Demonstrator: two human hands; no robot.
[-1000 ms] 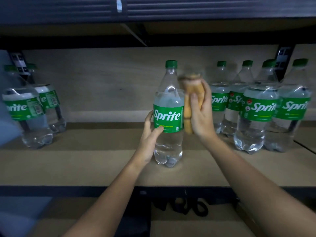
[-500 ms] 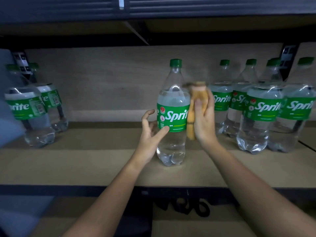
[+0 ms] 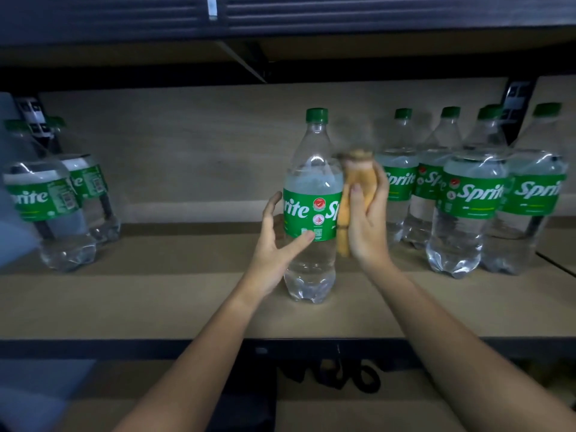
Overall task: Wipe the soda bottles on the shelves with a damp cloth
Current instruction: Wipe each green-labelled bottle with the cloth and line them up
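A clear Sprite bottle (image 3: 311,210) with a green cap is standing upright near the middle of the wooden shelf (image 3: 156,300), apart from the other bottles. The left hand (image 3: 277,241) is reaching to its left side, the thumb touching the lower edge of the green label and the fingers spread loosely behind the bottle, so the hand is lying relaxed rather than clamped around it. The right hand (image 3: 366,222) is gripping a folded yellow-orange cloth (image 3: 355,194) and pressing it against the bottle's right side at label height; the top of the cloth is blurred. To the right, a cluster of four or five more Sprite bottles (image 3: 467,198) is standing upright close together, some touching one another, with the nearest just behind the right hand. On the far left, two further bottles (image 3: 50,210) are appearing tilted by the wide lens, one in front of the other. A dark upper shelf (image 3: 280,17) is running across the top, and dark straps (image 3: 346,375) are lying on the lower level beneath the shelf edge
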